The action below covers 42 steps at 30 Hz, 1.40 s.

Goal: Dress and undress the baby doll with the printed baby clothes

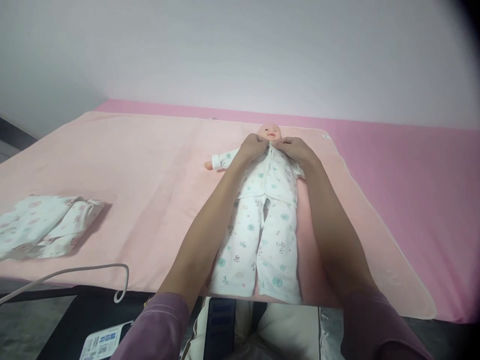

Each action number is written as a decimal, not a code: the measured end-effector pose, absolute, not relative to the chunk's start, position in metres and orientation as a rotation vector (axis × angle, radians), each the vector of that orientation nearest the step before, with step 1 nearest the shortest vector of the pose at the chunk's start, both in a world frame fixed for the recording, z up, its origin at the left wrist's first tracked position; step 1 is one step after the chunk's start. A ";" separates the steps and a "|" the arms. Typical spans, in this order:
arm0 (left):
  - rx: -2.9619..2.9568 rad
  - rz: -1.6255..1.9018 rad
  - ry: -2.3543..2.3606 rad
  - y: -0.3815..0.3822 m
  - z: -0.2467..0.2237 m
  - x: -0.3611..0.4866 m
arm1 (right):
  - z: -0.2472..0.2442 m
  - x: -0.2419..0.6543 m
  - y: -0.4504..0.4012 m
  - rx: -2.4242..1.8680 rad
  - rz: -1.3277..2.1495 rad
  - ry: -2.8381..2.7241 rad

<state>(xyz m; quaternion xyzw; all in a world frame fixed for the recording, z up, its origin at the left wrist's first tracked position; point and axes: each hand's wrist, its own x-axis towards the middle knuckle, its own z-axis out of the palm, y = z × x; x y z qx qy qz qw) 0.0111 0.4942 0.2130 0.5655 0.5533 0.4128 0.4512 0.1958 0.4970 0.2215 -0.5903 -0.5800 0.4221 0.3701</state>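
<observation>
A baby doll [272,132] lies face up, dressed in a white patterned top [270,177] and matching trousers [243,250]. At the doll's neck, my left hand [256,146] pinches the collar on one side. My right hand [294,148] pinches the other side of the collar, close to the left one. The doll's one sleeved arm stretches out to the left with its small hand showing; the other arm is partly hidden behind my right forearm.
Folded white patterned clothes [48,225] lie at the left on the pink mat [150,150]. A white cable [86,267] crosses the front left edge. Below the edge are a dark phone [220,327] and a printed card [103,345]. A wall rises behind.
</observation>
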 end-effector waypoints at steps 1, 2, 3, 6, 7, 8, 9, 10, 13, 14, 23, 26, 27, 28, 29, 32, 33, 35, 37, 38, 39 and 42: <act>1.426 1.018 1.372 0.493 0.214 0.011 | 0.222 0.196 0.497 -1.512 1.079 -1.488; 1.468 1.017 1.378 0.493 0.214 0.011 | 0.223 0.195 0.496 -1.510 1.071 -1.491; 1.507 1.018 1.379 0.492 0.214 0.011 | 0.224 0.195 0.495 -1.510 1.062 -1.494; 1.541 1.013 1.376 0.490 0.215 0.011 | 0.227 0.193 0.493 -1.529 1.059 -1.478; 1.550 1.013 1.381 0.490 0.215 0.011 | 0.228 0.192 0.492 -1.539 1.060 -1.471; 1.565 1.014 1.390 0.490 0.216 0.011 | 0.229 0.192 0.492 -1.547 1.059 -1.467; 1.585 1.019 1.401 0.490 0.217 0.010 | 0.229 0.191 0.492 -1.553 1.055 -1.468; 1.611 1.024 1.416 0.489 0.218 0.010 | 0.230 0.191 0.491 -1.555 1.049 -1.471; 1.701 1.029 1.481 0.489 0.222 0.009 | 0.231 0.188 0.490 -1.572 1.014 -1.479; 1.730 1.026 1.509 0.489 0.223 0.009 | 0.232 0.186 0.489 -1.579 0.995 -1.480; 1.824 0.939 1.649 0.482 0.232 0.011 | 0.239 0.180 0.480 -1.571 0.950 -1.483; 1.824 0.924 1.641 0.480 0.235 0.011 | 0.237 0.180 0.480 -1.576 0.931 -1.489; 1.822 0.925 1.639 0.479 0.235 0.011 | 0.236 0.180 0.480 -1.575 0.920 -1.488; 1.822 0.928 1.641 0.478 0.236 0.012 | 0.236 0.180 0.480 -1.575 0.913 -1.486; 1.826 0.932 1.651 0.478 0.236 0.012 | 0.235 0.179 0.480 -1.580 0.911 -1.480; 1.845 0.914 1.682 0.477 0.237 0.014 | 0.234 0.177 0.480 -1.599 0.903 -1.481; 1.848 0.896 1.685 0.477 0.236 0.015 | 0.233 0.177 0.480 -1.600 0.887 -1.490; 1.849 0.877 1.686 0.478 0.235 0.016 | 0.231 0.176 0.481 -1.592 0.838 -1.520; 1.855 0.892 1.693 0.480 0.232 0.017 | 0.228 0.176 0.482 -1.595 0.804 -1.538; 1.863 0.903 1.702 0.481 0.231 0.018 | 0.227 0.177 0.483 -1.599 0.799 -1.544; 1.874 0.907 1.718 0.482 0.229 0.018 | 0.226 0.177 0.484 -1.601 0.798 -1.549; 1.914 0.864 1.776 0.482 0.226 0.021 | 0.222 0.178 0.486 -1.597 0.805 -1.561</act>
